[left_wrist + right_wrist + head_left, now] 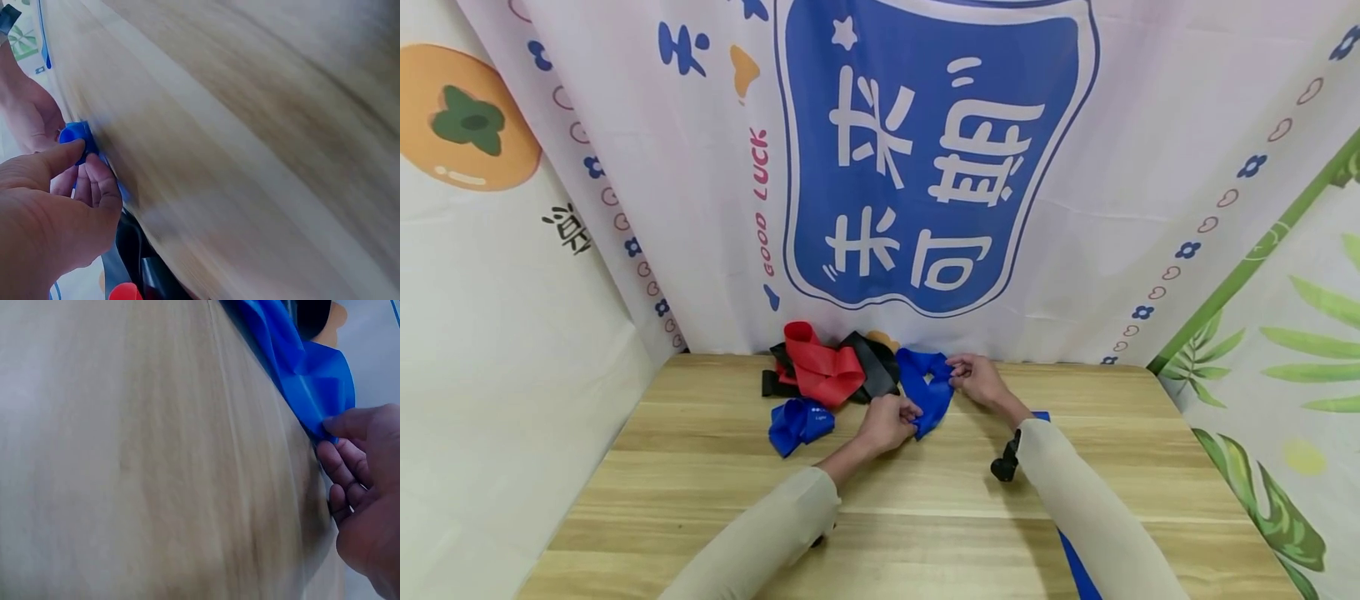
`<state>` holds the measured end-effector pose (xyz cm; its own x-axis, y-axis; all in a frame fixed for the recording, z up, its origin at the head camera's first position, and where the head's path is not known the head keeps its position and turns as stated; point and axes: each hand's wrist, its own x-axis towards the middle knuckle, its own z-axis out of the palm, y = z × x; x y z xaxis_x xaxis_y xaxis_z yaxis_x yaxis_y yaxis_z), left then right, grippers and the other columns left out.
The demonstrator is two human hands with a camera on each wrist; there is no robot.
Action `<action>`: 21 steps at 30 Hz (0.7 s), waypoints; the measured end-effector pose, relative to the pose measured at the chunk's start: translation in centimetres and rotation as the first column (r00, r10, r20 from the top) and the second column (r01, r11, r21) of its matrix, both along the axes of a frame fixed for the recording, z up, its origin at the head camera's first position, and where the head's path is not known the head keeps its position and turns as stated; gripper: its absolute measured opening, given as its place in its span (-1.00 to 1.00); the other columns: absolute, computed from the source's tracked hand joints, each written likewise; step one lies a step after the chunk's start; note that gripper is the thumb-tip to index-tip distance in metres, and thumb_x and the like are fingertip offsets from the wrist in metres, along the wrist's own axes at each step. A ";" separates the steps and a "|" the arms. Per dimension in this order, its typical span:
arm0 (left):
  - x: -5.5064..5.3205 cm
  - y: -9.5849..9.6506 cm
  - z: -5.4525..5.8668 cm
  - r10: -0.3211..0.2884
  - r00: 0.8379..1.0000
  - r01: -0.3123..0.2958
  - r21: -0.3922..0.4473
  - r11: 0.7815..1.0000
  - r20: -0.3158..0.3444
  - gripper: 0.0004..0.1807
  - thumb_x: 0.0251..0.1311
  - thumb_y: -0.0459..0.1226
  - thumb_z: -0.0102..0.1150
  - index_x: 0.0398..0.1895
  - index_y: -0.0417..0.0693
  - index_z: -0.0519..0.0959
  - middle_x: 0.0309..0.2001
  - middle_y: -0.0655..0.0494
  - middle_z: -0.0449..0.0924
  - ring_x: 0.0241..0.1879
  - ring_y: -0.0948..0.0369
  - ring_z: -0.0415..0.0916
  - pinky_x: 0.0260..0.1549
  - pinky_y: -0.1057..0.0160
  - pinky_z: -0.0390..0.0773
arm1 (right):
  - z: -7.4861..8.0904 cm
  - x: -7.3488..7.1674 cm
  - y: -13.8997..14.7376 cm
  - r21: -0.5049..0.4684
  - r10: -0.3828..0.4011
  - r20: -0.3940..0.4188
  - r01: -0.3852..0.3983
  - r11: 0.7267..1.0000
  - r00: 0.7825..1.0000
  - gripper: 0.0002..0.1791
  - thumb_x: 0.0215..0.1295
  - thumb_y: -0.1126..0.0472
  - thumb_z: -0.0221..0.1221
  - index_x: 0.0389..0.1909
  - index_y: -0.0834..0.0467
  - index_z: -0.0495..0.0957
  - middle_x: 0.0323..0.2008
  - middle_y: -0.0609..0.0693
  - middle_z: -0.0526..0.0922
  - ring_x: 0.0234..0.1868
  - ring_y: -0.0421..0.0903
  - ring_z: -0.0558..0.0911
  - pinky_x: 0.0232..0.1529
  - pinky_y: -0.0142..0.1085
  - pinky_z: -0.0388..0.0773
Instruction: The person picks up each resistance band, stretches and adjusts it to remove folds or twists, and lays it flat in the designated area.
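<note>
A wide blue resistance band (pixel 932 407) lies loosely bunched at the back of the table, with a gap in its middle. At its front left end my left hand (pixel 886 423) pinches it. The left wrist view has the thumb pressing the blue band (pixel 77 132) against the bent fingers. My right hand (pixel 981 383) grips the band's right side near the table's back edge. In the right wrist view, thumb and forefinger of the right hand (pixel 375 462) pinch a corner of the creased blue band (pixel 312 381).
Left of the hands lie a red band (pixel 826 375) and black bands (pixel 872 367), overlapping in a heap. A smaller folded blue band (pixel 801 423) with white print is in front of them. Another blue strip (pixel 1077 567) shows beside my right forearm. A printed curtain (pixel 925 333) hangs behind the table.
</note>
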<state>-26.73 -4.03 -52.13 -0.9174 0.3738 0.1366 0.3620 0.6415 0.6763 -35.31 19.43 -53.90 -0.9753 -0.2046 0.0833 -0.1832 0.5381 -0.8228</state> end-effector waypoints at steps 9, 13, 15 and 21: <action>0.8 -0.8 0.4 -0.034 0.999 0.033 0.008 0.999 0.034 -0.86 0.17 -0.49 0.45 -0.21 -0.20 0.81 -0.27 0.01 0.80 -0.23 0.15 0.72 -0.17 0.22 0.73 | 0.2 0.1 -0.2 0.023 0.005 -0.008 -0.005 1.000 1.000 -0.68 0.42 0.27 0.35 0.12 0.31 0.69 -0.19 0.10 0.77 -0.20 -0.04 0.68 -0.15 -0.26 0.61; 0.9 -1.0 0.3 -0.027 0.997 0.027 0.001 1.000 0.071 -0.87 0.20 -0.47 0.45 -0.20 -0.16 0.81 -0.27 0.05 0.80 -0.23 0.17 0.71 -0.17 0.22 0.72 | -0.1 -0.2 -0.3 0.036 -0.033 -0.027 0.034 0.999 0.999 -0.70 0.41 0.25 0.36 0.09 0.28 0.71 -0.18 0.10 0.72 -0.19 -0.01 0.64 -0.15 -0.21 0.59; 1.0 -1.2 0.4 -0.029 0.996 0.029 -0.001 1.000 0.086 -0.87 0.22 -0.47 0.45 -0.19 -0.16 0.81 -0.27 0.06 0.79 -0.23 0.19 0.70 -0.16 0.22 0.72 | -0.2 -0.4 -0.3 0.044 -0.054 -0.035 0.055 0.998 0.998 -0.70 0.41 0.27 0.37 0.10 0.28 0.70 -0.11 0.15 0.69 -0.13 0.04 0.64 -0.08 -0.14 0.61; 1.3 -1.7 0.4 -0.050 0.992 0.047 0.031 0.998 0.111 -0.87 0.24 -0.48 0.43 -0.17 -0.20 0.81 -0.26 0.04 0.78 -0.23 0.19 0.67 -0.15 0.21 0.72 | 0.0 -0.4 -0.5 0.046 -0.069 -0.040 0.071 0.996 0.997 -0.51 0.42 0.29 0.35 0.32 0.31 0.57 0.24 0.29 0.59 0.17 0.23 0.62 0.24 0.09 0.58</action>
